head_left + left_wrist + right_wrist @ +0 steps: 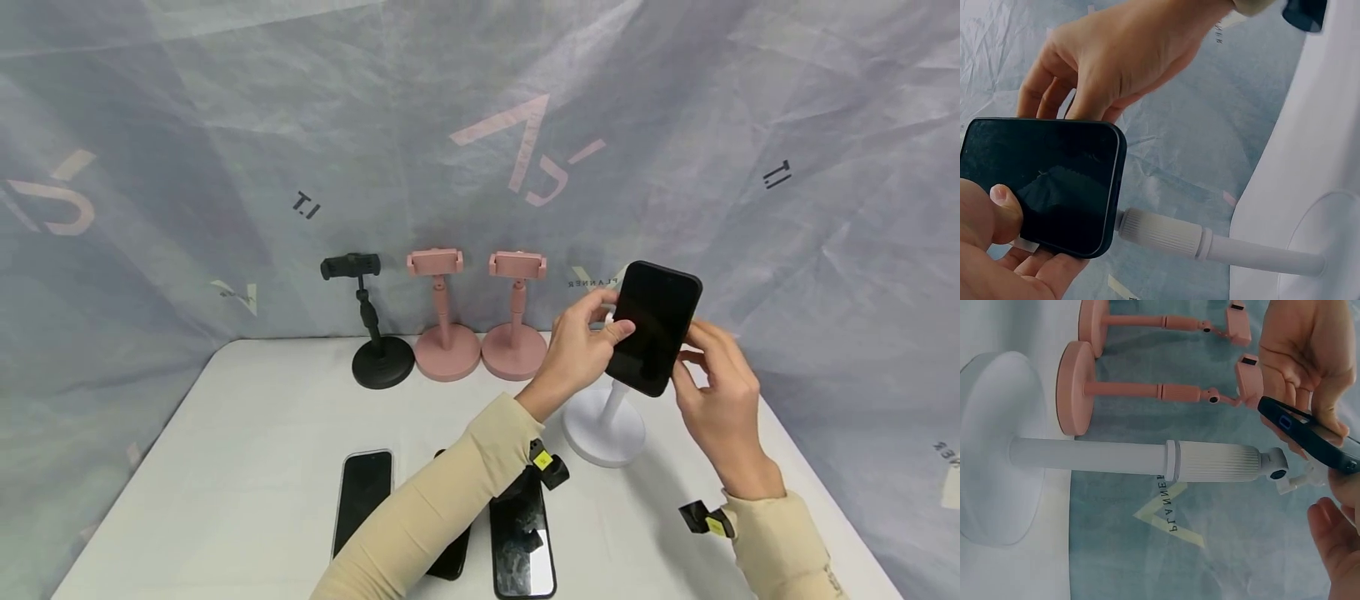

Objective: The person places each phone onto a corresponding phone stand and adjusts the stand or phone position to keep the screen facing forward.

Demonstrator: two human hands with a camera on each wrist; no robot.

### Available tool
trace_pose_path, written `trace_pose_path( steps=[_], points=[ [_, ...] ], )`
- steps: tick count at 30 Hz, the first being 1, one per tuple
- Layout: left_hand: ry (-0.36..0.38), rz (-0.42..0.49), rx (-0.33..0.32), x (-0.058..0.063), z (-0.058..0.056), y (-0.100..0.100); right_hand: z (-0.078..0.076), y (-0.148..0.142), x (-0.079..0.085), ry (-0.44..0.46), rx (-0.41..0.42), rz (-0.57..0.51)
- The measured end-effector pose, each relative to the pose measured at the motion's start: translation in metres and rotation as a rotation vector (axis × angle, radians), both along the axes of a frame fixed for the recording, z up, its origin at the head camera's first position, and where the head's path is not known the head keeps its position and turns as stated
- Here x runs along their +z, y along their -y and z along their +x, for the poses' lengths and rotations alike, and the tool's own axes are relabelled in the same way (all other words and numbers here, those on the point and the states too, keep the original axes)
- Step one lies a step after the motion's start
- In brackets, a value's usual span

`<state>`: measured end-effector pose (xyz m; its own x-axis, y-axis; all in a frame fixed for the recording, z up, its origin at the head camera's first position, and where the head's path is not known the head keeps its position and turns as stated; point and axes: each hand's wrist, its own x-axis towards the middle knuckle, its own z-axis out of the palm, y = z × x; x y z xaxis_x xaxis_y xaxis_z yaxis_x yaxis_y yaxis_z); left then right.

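A black smartphone (652, 327), screen toward the head camera, leans at the top of a white phone stand (604, 427). My left hand (577, 350) grips the phone's left side, its thumb on the screen and fingers behind; a white clamp piece shows beside those fingers in the left wrist view. On the opposite long edge, my right hand (720, 400) holds the phone between thumb and fingers. The stand's ribbed collar (1216, 462) and pivot joint (1274, 464) show in the right wrist view, while the phone mostly hides its clamp from the head camera.
A black stand (382, 362) and two pink stands (447, 353) (514, 352) line the table's back edge. Nearer lie a phone (363, 492) at left, another phone (452, 557) partly under my left sleeve, and a third phone (521, 533). A grey printed cloth (375, 167) hangs behind.
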<state>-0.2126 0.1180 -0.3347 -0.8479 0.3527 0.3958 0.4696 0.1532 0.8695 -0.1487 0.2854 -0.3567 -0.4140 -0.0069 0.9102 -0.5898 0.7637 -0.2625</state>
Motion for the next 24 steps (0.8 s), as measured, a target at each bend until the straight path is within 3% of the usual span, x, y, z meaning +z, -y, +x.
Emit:
trace_pose_path(
  steps=[5, 11, 17, 24],
  points=[
    [0.003, -0.008, 0.002, 0.0, 0.001, -0.001, -0.002, -0.001, 0.002, -0.08, -0.009, -0.006],
    [-0.017, -0.016, 0.006, 0.001, -0.001, 0.0, -0.005, -0.009, 0.003, -0.15, 0.004, 0.082],
    [-0.037, -0.029, 0.01, 0.0, -0.002, -0.001, -0.001, -0.015, 0.01, -0.16, 0.036, 0.175],
    [-0.051, -0.07, 0.031, 0.0, -0.004, -0.001, 0.01, -0.019, 0.02, -0.105, 0.042, 0.259]
  ],
)
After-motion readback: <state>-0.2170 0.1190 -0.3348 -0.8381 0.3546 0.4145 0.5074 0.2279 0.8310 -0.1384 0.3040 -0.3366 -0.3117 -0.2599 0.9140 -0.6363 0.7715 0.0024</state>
